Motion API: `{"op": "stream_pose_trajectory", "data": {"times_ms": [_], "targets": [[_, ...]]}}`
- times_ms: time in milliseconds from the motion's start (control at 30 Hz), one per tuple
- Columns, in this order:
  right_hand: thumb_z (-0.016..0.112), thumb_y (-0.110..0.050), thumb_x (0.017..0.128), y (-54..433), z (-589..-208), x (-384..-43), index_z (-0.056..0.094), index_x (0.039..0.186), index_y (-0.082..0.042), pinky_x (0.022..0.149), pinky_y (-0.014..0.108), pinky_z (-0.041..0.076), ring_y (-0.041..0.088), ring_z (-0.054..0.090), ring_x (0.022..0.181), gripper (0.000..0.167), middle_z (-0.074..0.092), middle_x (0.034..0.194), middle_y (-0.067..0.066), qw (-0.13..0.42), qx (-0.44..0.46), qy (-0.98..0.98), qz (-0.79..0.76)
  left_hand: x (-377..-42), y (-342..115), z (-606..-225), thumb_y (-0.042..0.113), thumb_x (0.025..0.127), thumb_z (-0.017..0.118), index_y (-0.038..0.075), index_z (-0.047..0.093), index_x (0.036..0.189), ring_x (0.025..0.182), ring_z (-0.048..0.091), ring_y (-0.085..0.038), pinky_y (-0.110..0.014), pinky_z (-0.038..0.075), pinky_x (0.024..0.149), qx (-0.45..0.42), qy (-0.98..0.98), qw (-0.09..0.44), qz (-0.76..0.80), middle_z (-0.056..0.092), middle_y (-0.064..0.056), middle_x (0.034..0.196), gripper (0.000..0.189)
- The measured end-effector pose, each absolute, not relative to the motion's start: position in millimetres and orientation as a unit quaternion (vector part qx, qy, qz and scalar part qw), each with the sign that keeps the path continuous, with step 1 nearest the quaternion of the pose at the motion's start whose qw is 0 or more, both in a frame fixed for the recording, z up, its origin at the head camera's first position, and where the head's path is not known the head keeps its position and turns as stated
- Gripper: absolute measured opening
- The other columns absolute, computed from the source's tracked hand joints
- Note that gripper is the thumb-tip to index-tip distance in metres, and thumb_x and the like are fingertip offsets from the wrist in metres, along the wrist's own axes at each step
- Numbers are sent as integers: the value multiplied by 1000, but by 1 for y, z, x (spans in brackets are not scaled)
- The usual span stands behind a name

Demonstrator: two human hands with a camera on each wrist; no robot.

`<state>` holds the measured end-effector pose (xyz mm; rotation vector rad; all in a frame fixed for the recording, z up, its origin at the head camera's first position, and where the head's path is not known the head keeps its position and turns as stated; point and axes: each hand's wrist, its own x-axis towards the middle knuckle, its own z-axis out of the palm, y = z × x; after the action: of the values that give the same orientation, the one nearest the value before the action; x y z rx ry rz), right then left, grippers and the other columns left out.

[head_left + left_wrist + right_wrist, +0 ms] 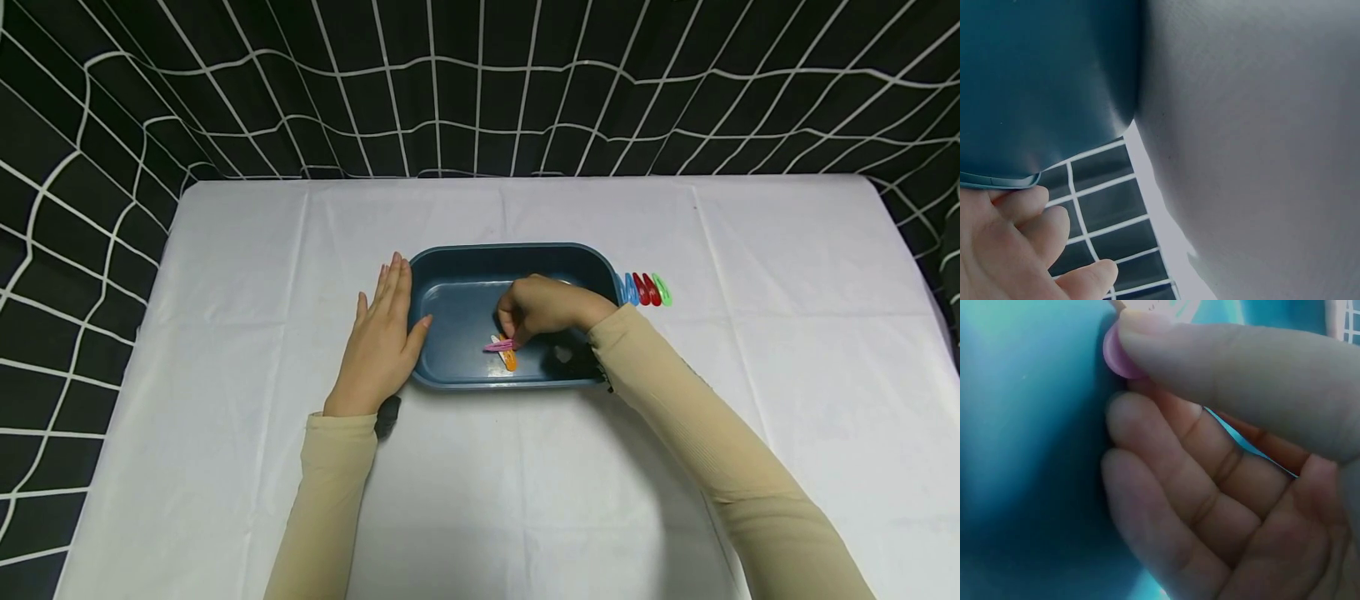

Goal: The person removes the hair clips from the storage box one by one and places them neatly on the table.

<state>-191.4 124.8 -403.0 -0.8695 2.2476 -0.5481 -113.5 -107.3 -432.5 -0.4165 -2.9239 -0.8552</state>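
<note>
My right hand [543, 307] reaches into a dark blue rectangular basin [450, 367]. Between its thumb and index finger it pinches a pink snap hair clip [497, 346], whose rounded pink end [1119, 353] shows in the right wrist view. Under the pink one, an orange hair clip [510, 360] and a white hair clip [496, 341] lie close together on the basin floor. My left hand [381, 346] rests against the basin's left end, fingers straight and thumb over the rim. In the left wrist view its fingers [1029, 244] are beside the basin's outer wall [1054, 81].
Just beyond the basin's right end, blue hair clips [630, 288], red hair clips [647, 289] and a green hair clip [662, 289] lie in a row on the white tablecloth [465, 483]. A black net with white cords [480, 92] hangs behind the table and along its left.
</note>
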Motion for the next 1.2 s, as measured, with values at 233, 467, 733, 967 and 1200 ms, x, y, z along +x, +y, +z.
{"op": "stream_pose_trajectory", "data": {"times_ms": [233,467,733,967,1200], "targets": [[75,1,75,125,-405,-192,64,71,-10,67,29,40,12,49,69,16,59,70,-4,330,-339,853,-221,-113,-107,-432,27,98,50,-2,15,149,143,10,-28,-61,12,107,-135,-950,34,-278,8,-12,157,69],[75,-4,77,126,-406,-193,66,70,-11,65,28,39,11,48,66,13,59,67,-6,329,-330,854,-231,-114,-108,-433,28,98,49,-1,14,149,143,10,-28,-61,12,107,-135,-950,34,-278,7,-12,157,69],[73,-3,76,129,-401,-193,65,71,-8,63,27,39,11,49,66,11,61,67,-5,333,-301,849,-279,-114,-108,-433,29,98,49,-1,14,149,143,10,-28,-61,12,107,-137,-949,33,-280,7,-12,157,69],[66,2,80,129,-398,-193,65,76,-6,63,28,44,13,55,67,9,64,72,0,336,-288,840,-315,-114,-109,-433,28,98,49,-1,13,149,143,9,-28,-61,12,107,-136,-949,30,-283,7,-12,157,69],[64,2,82,134,-391,-193,66,78,-6,65,30,46,15,57,68,9,64,73,2,317,-288,834,-347,-114,-108,-432,29,98,48,-1,13,150,143,10,-28,-60,13,108,-138,-951,32,-275,7,-11,157,69]]}}
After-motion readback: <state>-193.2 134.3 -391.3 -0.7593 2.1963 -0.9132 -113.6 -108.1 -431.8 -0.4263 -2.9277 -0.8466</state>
